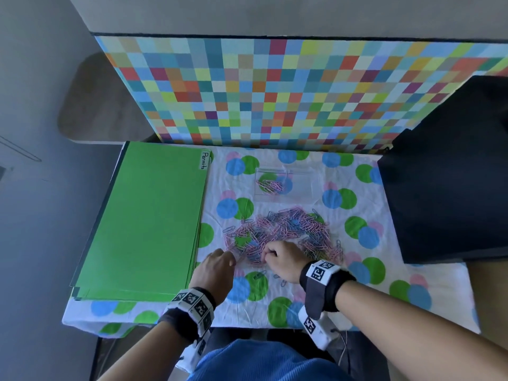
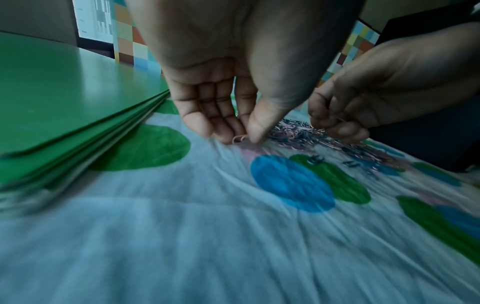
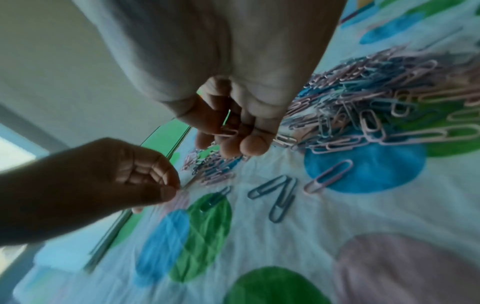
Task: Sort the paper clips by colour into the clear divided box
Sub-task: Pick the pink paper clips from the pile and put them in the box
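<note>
Polka-dot cloth covers the surface (image 1: 357, 270); pink and blue paper clips (image 1: 286, 229) are heaped mid-cloth, clear divided box (image 1: 286, 185) just beyond. Left hand (image 1: 217, 268) pinches a pink clip (image 2: 239, 139), right hand (image 1: 283, 259) grips several pink clips (image 3: 228, 131).

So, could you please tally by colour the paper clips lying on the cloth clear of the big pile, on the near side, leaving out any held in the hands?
Blue paper clips: 3
Pink paper clip: 1
Total: 4
</note>
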{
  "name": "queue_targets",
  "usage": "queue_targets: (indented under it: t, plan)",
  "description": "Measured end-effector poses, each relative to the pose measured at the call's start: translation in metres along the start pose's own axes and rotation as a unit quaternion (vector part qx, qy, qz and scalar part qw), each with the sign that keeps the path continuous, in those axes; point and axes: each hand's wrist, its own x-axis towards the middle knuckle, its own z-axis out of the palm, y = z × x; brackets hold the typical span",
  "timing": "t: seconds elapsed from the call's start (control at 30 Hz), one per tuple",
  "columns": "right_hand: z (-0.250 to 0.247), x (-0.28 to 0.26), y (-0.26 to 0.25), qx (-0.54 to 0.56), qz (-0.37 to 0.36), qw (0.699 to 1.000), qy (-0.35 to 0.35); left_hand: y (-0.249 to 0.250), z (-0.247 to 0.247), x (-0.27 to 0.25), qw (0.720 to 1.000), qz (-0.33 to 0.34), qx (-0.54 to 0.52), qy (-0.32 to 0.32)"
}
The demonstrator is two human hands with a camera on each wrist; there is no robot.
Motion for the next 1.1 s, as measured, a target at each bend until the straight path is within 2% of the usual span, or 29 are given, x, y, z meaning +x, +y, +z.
queue_targets:
  t: [0.13, 0.2, 0.3, 0.5, 0.6, 0.7, 0.93, 1.03, 1.1]
  plan:
    - [0.002, 0.003, -0.003, -0.001, 0.002, 1.0, -0.002, -0.003, -0.004, -0.003, 0.995, -0.023, -0.097, 0.005]
    - [0.004, 0.0, -0.007, -0.026, -0.038, 0.999, -0.004, -0.003, -0.007, -0.001, 0.99, -0.045, -0.134, 0.022]
    - [0.009, -0.004, -0.008, -0.127, -0.099, 0.987, 0.0, -0.002, -0.013, 0.007, 0.981, -0.085, -0.169, 0.046]
    - [0.015, -0.001, -0.004, -0.255, -0.127, 0.959, 0.006, -0.008, -0.023, 0.029, 0.935, -0.19, -0.295, 0.055]
    - [0.02, -0.002, -0.002, -0.253, -0.128, 0.959, 0.012, -0.005, -0.022, 0.037, 0.949, -0.194, -0.244, 0.048]
    - [0.019, -0.004, 0.004, -0.198, -0.125, 0.972, 0.027, -0.005, -0.018, 0.042, 0.971, -0.177, -0.157, 0.043]
    - [0.008, -0.004, 0.002, -0.079, -0.119, 0.989, 0.041, -0.011, -0.013, 0.045, 0.982, -0.168, -0.082, 0.035]
    - [0.003, 0.001, -0.004, -0.031, -0.09, 0.995, 0.035, -0.011, -0.013, 0.043, 0.985, -0.158, -0.06, 0.03]
    - [0.0, 0.005, -0.007, 0.016, -0.046, 0.998, 0.026, -0.009, -0.015, 0.043, 0.988, -0.144, -0.049, 0.035]
